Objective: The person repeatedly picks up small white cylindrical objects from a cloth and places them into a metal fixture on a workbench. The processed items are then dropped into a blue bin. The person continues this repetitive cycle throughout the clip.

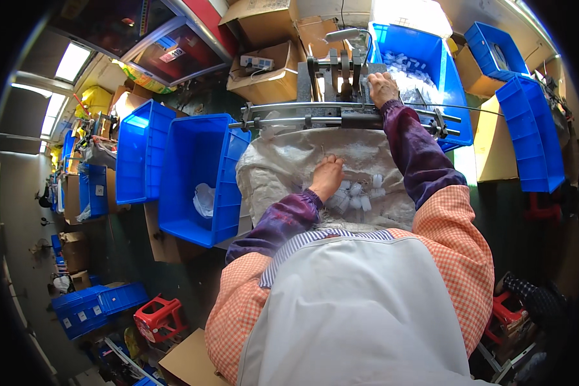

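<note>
My left hand (327, 177) is over a pale, creased sack cloth (270, 167) spread in front of me. Its fingers are bent together, and whatever is in them is too small to make out. Beside its wrist, a small heap of white ribbed plastic pieces (354, 196) rests on the cloth. Farther ahead, my right hand (383, 89) is at the right side of a metal bench machine (333, 77). Those fingers are curled too, and what they grip is hidden beneath them. Metal rods (321, 120) run crosswise between the machine and the cloth.
Right of the machine, a blue bin (453, 96) holds many white pieces. On the left stands another blue bin (193, 154) with a white plastic bag (204, 200) inside. Cardboard boxes (264, 80) sit behind. A red stool (159, 318) is at the lower left.
</note>
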Action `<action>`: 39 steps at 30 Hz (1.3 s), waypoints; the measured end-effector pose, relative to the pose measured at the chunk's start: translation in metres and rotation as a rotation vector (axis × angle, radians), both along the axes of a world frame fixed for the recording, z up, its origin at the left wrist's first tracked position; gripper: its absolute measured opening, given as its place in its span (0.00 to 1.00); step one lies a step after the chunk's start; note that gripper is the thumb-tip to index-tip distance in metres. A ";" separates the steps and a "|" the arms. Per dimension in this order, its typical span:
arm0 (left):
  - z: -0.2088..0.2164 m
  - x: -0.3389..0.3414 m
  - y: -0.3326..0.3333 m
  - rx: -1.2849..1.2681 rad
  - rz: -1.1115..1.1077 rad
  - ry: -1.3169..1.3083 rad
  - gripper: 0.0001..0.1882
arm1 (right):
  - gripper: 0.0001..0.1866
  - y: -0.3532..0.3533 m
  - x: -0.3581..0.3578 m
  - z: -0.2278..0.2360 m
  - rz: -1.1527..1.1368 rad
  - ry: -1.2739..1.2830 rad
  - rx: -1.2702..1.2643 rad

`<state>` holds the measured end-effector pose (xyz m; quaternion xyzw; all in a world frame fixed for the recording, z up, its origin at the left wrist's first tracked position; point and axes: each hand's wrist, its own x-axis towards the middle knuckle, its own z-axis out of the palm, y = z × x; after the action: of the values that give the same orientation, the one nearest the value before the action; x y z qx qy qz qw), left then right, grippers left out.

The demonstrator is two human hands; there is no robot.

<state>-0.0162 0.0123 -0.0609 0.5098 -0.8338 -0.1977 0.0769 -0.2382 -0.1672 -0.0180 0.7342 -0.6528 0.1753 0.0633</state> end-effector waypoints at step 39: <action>0.013 0.005 0.000 0.034 0.046 0.125 0.18 | 0.12 -0.028 -0.011 -0.009 -0.066 -0.270 0.320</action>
<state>-0.0111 0.0125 -0.0482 0.5167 -0.8119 -0.2414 0.1248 -0.2488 -0.1950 -0.0270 0.6829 -0.6987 0.1641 -0.1362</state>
